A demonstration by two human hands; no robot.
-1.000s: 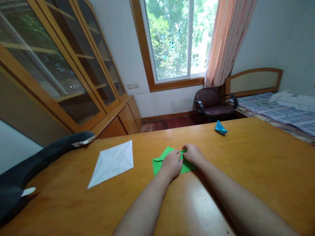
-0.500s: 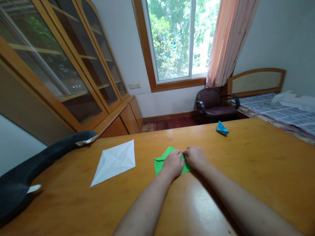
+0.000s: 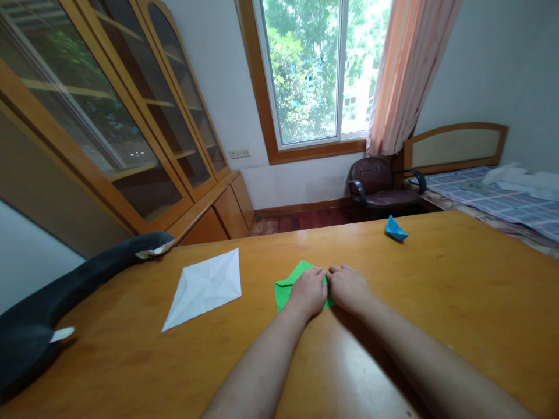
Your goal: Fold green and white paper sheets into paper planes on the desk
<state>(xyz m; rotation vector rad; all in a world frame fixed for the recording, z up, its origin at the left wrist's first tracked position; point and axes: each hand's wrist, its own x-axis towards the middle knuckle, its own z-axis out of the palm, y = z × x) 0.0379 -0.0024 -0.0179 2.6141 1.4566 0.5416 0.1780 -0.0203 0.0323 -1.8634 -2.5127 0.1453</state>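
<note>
The green paper (image 3: 286, 288) lies flat on the worktop (image 3: 437, 302), just below the centre of the frame, partly folded with a creased point toward the window. Judged from its look, it is light, thin and pliable, holds a crease, tears if pulled, and slides readily on the glossy surface; it is best taken at an edge or corner, or pinned flat from above.

The left hand (image 3: 308, 291) and right hand (image 3: 348, 287) rest side by side on the sheet, knuckles touching, fingers curled down and pressing on it (the fingertips are hidden, so a pinch cannot be confirmed).

A creased white paper (image 3: 204, 287) lies to the left; a small blue paper boat (image 3: 395, 229) sits upper right, well apart.
</note>
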